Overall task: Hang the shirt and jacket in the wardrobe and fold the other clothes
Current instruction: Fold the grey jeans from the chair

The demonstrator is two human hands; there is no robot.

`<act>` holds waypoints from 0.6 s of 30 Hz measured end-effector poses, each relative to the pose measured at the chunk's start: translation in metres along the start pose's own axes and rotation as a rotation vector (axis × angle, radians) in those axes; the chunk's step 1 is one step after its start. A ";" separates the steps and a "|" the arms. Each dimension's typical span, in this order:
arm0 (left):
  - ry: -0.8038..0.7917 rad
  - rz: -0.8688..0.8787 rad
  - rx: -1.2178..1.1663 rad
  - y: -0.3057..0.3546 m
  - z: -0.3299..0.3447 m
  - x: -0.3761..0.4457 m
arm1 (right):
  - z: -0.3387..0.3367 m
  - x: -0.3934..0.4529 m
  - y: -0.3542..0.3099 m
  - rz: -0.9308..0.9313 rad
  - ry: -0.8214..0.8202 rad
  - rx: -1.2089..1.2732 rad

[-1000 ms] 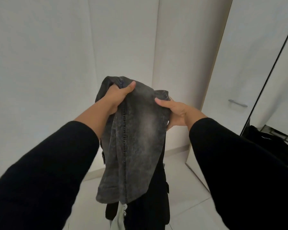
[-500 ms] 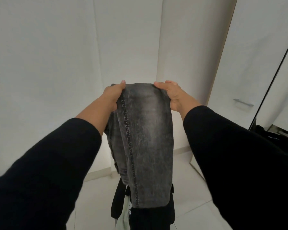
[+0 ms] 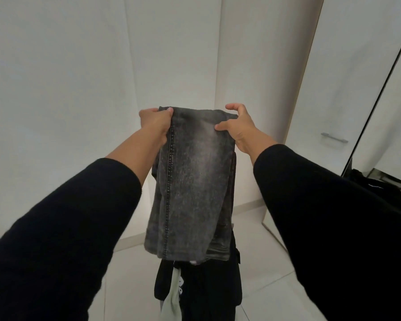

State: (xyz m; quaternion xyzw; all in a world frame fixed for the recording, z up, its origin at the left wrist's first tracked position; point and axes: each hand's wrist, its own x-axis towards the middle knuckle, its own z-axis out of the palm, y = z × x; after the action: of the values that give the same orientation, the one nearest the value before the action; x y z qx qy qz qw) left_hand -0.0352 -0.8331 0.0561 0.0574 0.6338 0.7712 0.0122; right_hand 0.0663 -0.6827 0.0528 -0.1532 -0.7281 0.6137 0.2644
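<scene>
Washed grey jeans [image 3: 190, 181], folded over into a hanging rectangle, are held up in front of me at chest height. My left hand [image 3: 155, 123] grips the top left corner, thumb on the fabric. My right hand [image 3: 237, 127] pinches the top right corner between thumb and fingers. Below the jeans lies a heap of black clothes [image 3: 208, 288] with a pale green garment [image 3: 171, 300] hanging at its left side; what the heap rests on is hidden.
White walls meet in a corner straight ahead. A white wardrobe door with a metal handle [image 3: 333, 137] stands at the right. A black bag [image 3: 380, 195] sits on the floor at the far right. The floor is pale tile.
Both hands have risen and spread apart, pulling the top fold of the jeans flat and taut. The jeans now hang straighter, and the view has tilted slightly.
</scene>
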 end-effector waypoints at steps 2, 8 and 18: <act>0.025 -0.012 -0.058 -0.001 0.001 -0.003 | 0.001 0.002 0.000 -0.002 0.054 -0.076; -0.083 -0.004 -0.170 -0.006 -0.002 -0.012 | 0.002 0.001 -0.010 -0.233 0.142 -0.458; -0.100 0.037 -0.283 0.004 0.001 -0.013 | -0.006 -0.004 -0.034 -0.168 0.175 -0.245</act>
State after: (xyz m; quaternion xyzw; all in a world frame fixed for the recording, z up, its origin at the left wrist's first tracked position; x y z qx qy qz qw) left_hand -0.0219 -0.8339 0.0595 0.1051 0.5161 0.8492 0.0379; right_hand 0.0763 -0.6868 0.0862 -0.1758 -0.7817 0.4805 0.3566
